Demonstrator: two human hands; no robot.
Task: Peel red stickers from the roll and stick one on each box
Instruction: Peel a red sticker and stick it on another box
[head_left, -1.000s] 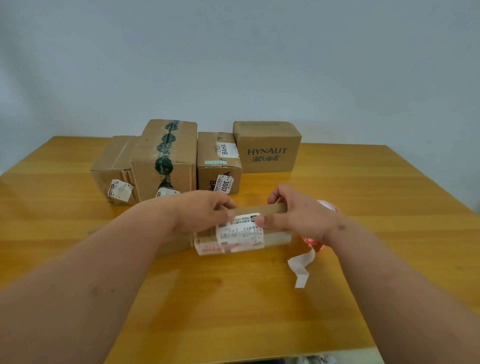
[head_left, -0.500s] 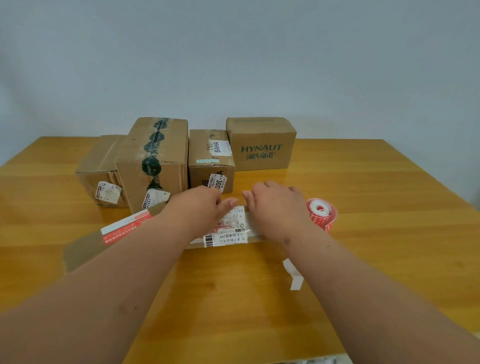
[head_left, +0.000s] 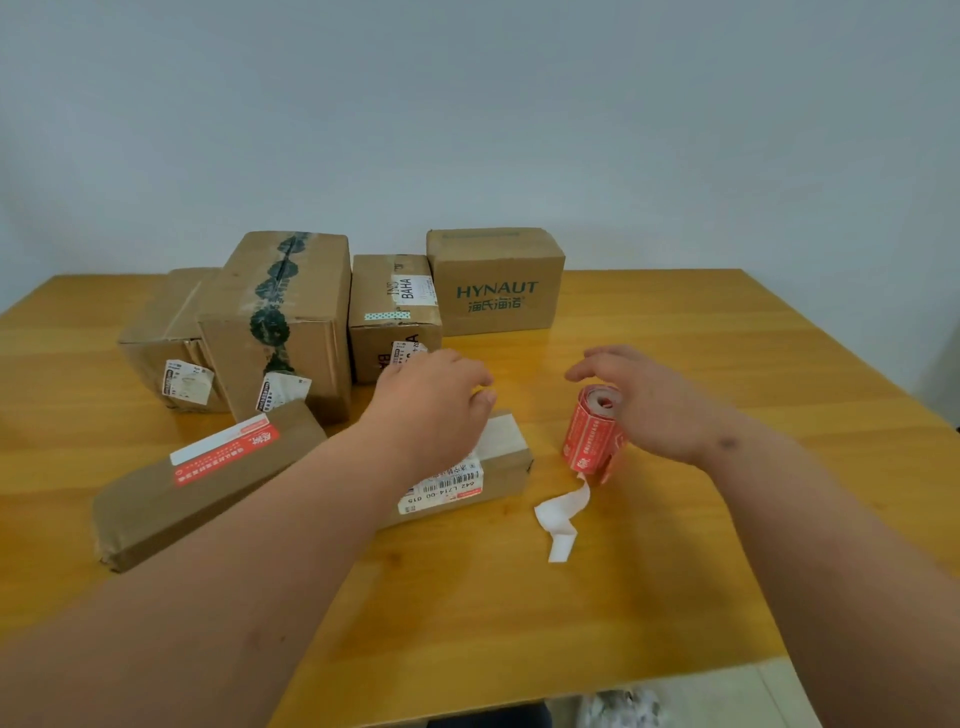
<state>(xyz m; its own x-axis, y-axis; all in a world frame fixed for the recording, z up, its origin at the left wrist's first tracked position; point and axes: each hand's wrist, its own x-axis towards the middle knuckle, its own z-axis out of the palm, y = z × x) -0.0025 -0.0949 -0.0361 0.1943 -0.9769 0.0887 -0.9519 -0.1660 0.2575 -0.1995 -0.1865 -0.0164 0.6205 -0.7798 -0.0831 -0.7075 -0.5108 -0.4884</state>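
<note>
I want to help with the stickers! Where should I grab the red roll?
Probably around the red sides of the roll, coming down from above. It stands on end with its white core facing up, so thumb and fingers can wrap its round sides. Leave the loose white strip in front free.

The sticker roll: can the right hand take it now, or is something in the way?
Probably yes. The right hand hovers open just above and beside the sticker roll, which stands alone on the table. Nothing lies between them.
</note>
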